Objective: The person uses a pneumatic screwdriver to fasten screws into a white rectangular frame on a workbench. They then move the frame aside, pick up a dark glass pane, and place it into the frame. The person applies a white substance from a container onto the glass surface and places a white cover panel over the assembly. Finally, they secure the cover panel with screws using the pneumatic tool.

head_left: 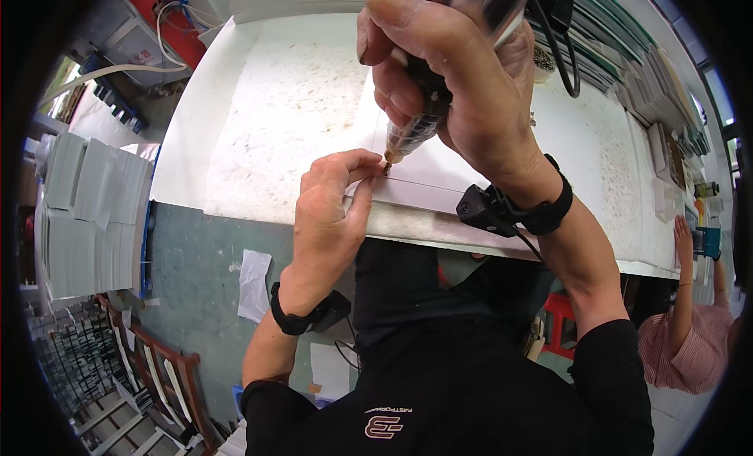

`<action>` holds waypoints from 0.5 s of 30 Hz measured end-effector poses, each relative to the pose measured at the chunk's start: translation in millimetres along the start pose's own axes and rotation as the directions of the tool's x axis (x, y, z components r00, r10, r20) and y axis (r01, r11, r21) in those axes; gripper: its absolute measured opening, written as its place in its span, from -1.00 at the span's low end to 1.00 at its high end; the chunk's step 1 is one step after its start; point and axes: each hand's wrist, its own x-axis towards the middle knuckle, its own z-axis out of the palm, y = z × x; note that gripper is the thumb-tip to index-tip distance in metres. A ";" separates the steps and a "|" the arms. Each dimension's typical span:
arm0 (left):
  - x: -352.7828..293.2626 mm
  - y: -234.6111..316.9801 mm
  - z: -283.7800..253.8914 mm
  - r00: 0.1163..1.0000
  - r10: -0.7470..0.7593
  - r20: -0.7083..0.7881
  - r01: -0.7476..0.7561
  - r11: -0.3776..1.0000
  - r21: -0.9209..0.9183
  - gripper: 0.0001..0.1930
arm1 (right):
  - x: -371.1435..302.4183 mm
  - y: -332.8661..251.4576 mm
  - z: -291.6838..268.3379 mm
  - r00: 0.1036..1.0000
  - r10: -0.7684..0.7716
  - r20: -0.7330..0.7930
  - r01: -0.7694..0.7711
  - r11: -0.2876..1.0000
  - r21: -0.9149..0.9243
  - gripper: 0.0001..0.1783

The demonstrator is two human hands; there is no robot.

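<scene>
My right hand (478, 87) is wrapped around a power screwdriver (427, 111) with a dark body and a tapered, partly clear nose. It tilts down to the left, its tip at a small dark screw (387, 170). The screw meets a flat white panel (427, 191) lying near the table's front edge. Beside that tip, my left hand (333, 193) is closed, thumb and forefinger brought together at the panel's left end. What lies between those fingertips is too small to make out.
Under the panel is a stained white table (282, 119). Stacks of white sheets (86, 213) stand on the left; more boards (667, 87) are piled at the far right. A cable (569, 60) hangs near the screwdriver. Another person (686, 338) in a striped top works at the right.
</scene>
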 end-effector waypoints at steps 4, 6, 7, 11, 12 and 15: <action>0.2 2.0 -1.3 1.000 0.001 0.008 -0.001 1.000 0.017 -0.67 | 0.6 11.1 -5.2 1.000 0.011 -0.018 -0.010 0.999 0.046 -0.85; -0.4 -2.7 -3.3 0.999 0.030 0.035 -0.031 0.999 0.040 -0.71 | 0.9 1.9 -0.5 0.998 0.050 -0.032 -0.048 0.996 0.072 -0.86; -0.2 -4.3 -3.9 0.998 0.046 0.048 -0.049 0.998 0.050 -0.72 | 1.0 -0.5 0.6 0.997 0.058 -0.040 -0.055 0.996 0.074 -0.86; 0.5 -4.5 -4.1 0.997 0.055 0.047 -0.057 0.997 0.042 -0.70 | 0.3 -1.5 1.1 0.996 0.049 -0.069 -0.046 0.998 0.052 -0.86; 0.6 -1.9 -2.2 0.999 0.041 0.033 -0.042 0.999 0.020 -0.69 | -0.4 -4.0 1.2 0.996 0.050 -0.073 -0.047 0.998 0.043 -0.86; 1.9 -0.1 -0.9 0.999 0.039 0.030 -0.039 0.999 0.008 -0.66 | -1.0 4.8 -6.6 0.998 -0.038 -0.040 0.038 0.999 0.003 -0.86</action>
